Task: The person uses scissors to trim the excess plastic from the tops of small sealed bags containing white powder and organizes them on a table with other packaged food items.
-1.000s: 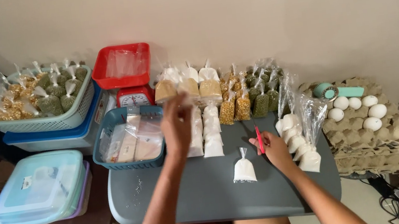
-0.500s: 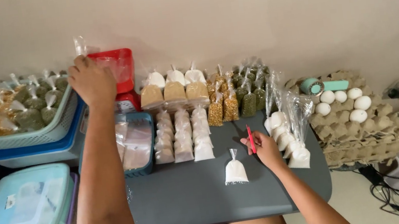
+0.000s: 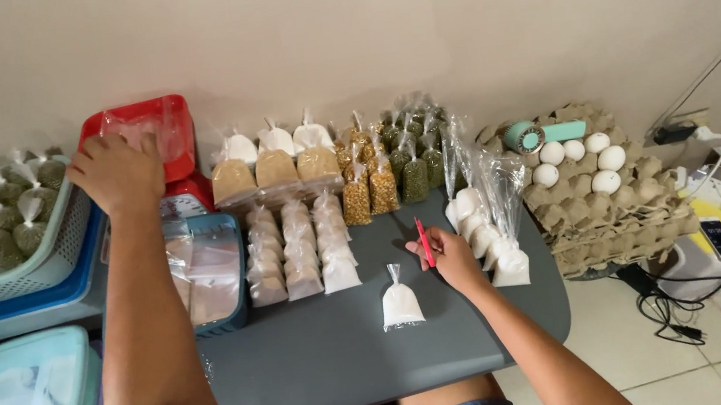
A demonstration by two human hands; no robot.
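Left hand reaches to 10 o'clock, fingers curled on a clear plastic bag at the red scale tray; grip closed on the bag's edge. Right hand rests on the grey worktop at 2 o'clock, pinching a red pen upright. Small tied bag of white powder lies just left of that hand, apart. Rows of filled bags stand at 12 o'clock. Egg tray at 3 o'clock.
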